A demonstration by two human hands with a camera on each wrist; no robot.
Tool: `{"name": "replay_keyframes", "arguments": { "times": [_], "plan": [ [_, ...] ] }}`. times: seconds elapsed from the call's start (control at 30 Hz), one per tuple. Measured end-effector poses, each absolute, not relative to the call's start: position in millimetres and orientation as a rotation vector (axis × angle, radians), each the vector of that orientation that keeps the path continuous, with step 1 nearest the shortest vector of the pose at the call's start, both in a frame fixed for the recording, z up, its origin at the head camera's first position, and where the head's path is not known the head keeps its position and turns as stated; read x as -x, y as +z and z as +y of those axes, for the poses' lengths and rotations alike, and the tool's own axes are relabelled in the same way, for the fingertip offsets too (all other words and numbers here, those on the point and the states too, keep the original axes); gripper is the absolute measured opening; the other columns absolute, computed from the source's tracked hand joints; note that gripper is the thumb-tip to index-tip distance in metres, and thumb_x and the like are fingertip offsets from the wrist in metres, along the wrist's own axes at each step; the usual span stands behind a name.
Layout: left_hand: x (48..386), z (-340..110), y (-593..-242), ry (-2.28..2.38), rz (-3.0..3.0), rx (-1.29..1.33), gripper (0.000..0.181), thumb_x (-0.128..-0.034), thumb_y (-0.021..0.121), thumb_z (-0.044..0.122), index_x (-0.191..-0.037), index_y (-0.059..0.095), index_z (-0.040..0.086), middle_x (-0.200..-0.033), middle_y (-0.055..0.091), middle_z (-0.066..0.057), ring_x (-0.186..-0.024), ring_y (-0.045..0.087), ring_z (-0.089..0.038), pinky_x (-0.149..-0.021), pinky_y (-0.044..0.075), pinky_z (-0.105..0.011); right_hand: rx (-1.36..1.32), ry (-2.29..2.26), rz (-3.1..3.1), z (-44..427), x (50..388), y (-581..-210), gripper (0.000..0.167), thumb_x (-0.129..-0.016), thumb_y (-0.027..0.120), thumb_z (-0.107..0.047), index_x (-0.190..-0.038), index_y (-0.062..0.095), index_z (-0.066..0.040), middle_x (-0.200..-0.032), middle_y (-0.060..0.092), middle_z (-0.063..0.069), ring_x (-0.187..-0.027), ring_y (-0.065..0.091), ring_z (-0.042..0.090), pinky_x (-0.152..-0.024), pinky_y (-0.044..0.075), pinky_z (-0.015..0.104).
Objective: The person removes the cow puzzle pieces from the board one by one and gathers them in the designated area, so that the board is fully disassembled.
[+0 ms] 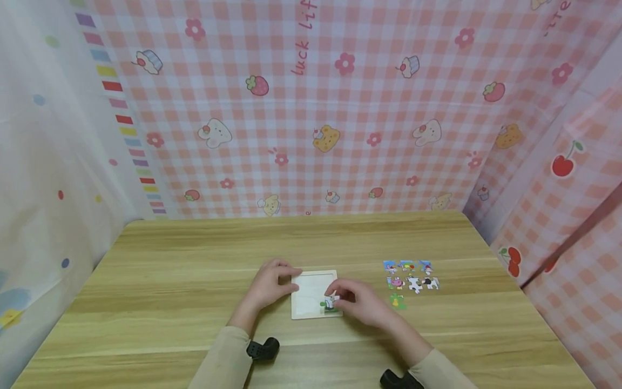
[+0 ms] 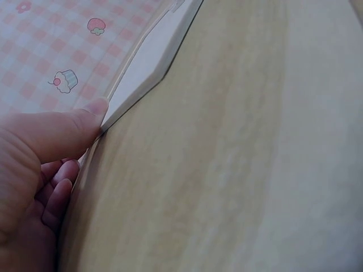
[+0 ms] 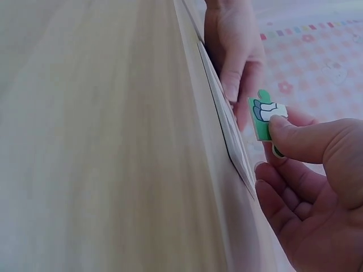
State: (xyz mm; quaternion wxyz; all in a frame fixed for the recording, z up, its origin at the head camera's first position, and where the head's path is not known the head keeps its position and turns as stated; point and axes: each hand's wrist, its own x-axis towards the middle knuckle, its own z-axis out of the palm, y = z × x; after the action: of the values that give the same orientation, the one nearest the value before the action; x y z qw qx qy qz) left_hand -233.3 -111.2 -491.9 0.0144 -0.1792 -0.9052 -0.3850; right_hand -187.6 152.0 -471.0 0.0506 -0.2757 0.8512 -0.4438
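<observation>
A square, pale puzzle tray (image 1: 306, 294) with a raised rim lies flat on the table. At its left side rests my left hand (image 1: 272, 284); the thumb (image 2: 91, 119) touches the rim and the index finger reaches the upper left corner. Over the tray's lower right corner, my right hand (image 1: 362, 302) pinches a jigsaw piece (image 3: 262, 116) between thumb and fingers. That piece is green with a white and dark-blue printed shape. In the right wrist view it is tilted up and appears apart from the tray.
Several loose jigsaw pieces (image 1: 407, 266) lie in rows on the wooden table (image 1: 194, 270), right of the tray. The lowest is a green piece (image 1: 397, 301), near my right forearm. A pink checked cloth (image 1: 291, 119) hangs behind the table's far edge.
</observation>
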Motion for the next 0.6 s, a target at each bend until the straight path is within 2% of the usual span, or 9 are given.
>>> {"name": "replay_keyframes", "arguments": {
  "times": [0.2,0.4,0.6],
  "plan": [
    [232.5,-111.3,-490.8,-1.217,-2.813,0.561,0.032,-0.0819,0.081,0.015,-0.113,0.076,0.014,-0.114,0.063,-0.005,-0.11,0.055,-0.027,-0.1,0.043,-0.046,0.815,-1.37,2.611,171.0,186.2,-471.7,0.019,-0.089,0.07,-0.005,-0.106,0.07,-0.014,-0.091,0.068,0.002,-0.081,0.056,0.005,-0.074,0.051,0.023],
    [232.1,-111.5,-490.2,-1.219,-2.817,0.555,0.032,-0.0819,0.081,0.015,-0.114,0.076,0.014,-0.114,0.063,-0.005,-0.11,0.055,-0.027,-0.1,0.043,-0.046,0.795,-1.401,2.602,186.9,184.3,-472.0,0.021,-0.088,0.069,-0.002,-0.108,0.07,-0.008,-0.104,0.07,0.005,-0.086,0.058,0.006,-0.078,0.052,0.023],
    [231.8,-111.5,-489.3,-1.216,-2.822,0.564,0.032,-0.0821,0.081,0.015,-0.114,0.076,0.014,-0.115,0.063,-0.006,-0.11,0.054,-0.027,-0.1,0.043,-0.046,0.761,-1.368,2.64,206.0,181.4,-470.8,0.021,-0.089,0.069,-0.004,-0.109,0.07,-0.01,-0.111,0.069,0.007,-0.091,0.06,0.008,-0.081,0.052,0.023]
  ]
}}
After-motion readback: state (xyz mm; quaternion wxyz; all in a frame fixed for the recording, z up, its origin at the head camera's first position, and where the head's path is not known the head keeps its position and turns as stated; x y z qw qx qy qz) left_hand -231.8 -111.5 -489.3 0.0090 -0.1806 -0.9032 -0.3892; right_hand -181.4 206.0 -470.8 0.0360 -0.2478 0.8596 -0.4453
